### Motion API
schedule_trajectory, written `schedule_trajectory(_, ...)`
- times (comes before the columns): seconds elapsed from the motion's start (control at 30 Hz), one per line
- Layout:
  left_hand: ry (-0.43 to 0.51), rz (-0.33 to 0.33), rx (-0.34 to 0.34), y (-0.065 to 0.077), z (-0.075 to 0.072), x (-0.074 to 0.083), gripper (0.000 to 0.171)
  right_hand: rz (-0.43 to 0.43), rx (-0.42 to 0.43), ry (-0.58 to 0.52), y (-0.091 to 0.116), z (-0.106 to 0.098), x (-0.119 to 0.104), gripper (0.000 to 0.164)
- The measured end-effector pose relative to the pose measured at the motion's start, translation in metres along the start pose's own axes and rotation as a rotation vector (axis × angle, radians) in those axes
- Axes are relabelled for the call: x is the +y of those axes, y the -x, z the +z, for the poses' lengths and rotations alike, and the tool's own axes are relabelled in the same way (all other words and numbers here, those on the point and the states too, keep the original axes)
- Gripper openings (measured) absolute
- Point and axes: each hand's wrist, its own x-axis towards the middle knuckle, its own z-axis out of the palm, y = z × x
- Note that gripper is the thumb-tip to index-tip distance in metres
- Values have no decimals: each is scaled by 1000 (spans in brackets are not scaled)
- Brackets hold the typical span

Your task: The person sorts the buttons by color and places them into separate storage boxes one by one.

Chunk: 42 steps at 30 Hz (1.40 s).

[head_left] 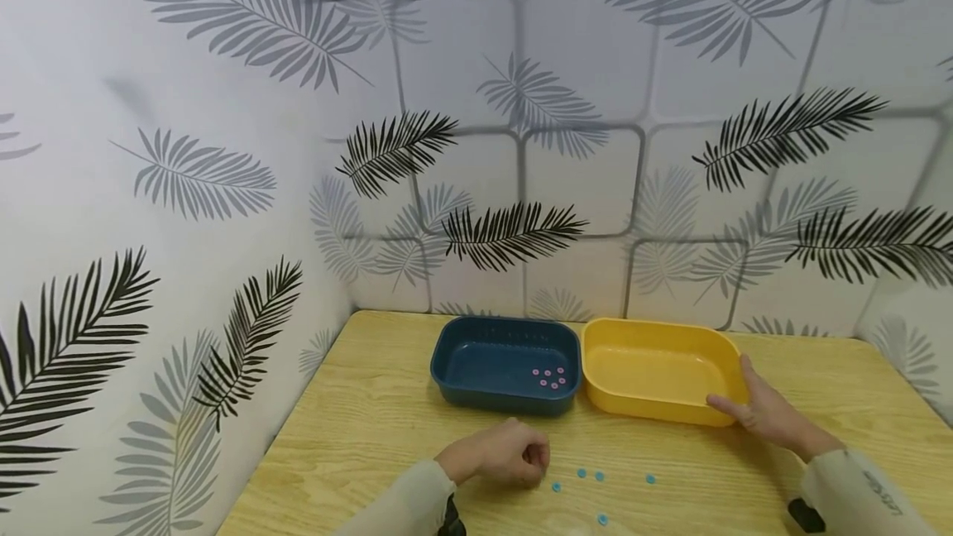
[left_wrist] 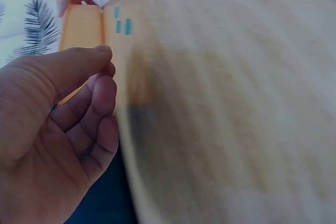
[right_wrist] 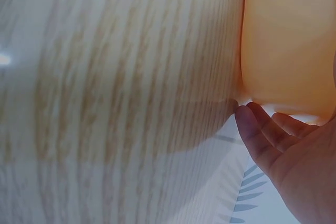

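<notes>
My left hand (head_left: 512, 453) rests low at the table, just in front of the navy tray (head_left: 463, 398). Its fingers curl and the thumb meets the index finger; whatever may lie between the tips is hidden, also in the left wrist view. Close to its fingertips is a small blue disc (head_left: 556, 487), like a button, with several more blue discs (head_left: 599, 476) to the right. Spread over the near right corner of the yellow tray (head_left: 633, 406), my right hand (head_left: 767, 410) touches it with straight thumb and fingers. In the right wrist view, fingers (right_wrist: 266, 140) lie beside the tray.
Several small pink discs (head_left: 548, 373) lie in the right part of the navy tray. Both trays stand side by side on a wood-patterned table (head_left: 357, 437). A leaf-patterned wall covering (head_left: 476, 288) rises behind and to the left.
</notes>
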Motion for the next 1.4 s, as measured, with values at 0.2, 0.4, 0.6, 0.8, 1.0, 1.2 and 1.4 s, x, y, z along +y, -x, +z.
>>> schedule_trajectory(0.2, 39, 38, 60, -2, -12, 10, 3, -6, -7, -11, 1, -1, -1, 103)
schedule_trajectory(0.4, 70, 111, 126, -5, -22, 21, 4, -5, -7, -16, 0, 0, 2, 103)
schedule_trajectory(0.6, 128, 118, 233, -12, -31, 33, 6, -2, -11, -23, 0, -1, 2, 104)
schedule_trajectory(0.8, 183, 75, 321, -24, -35, 41, 8, 2, -18, -27, 2, -2, 1, 103)
schedule_trajectory(1.0, 276, 12, 378, -38, -37, 42, 8, 6, -20, -31, 3, -3, -4, 104)
schedule_trajectory(1.2, 322, -46, 433, -54, -38, 43, 9, 14, -25, -18, 2, -3, -5, 105)
schedule_trajectory(1.4, 377, -111, 491, -73, -38, 40, 4, 21, -33, -25, 2, -3, -5, 106)
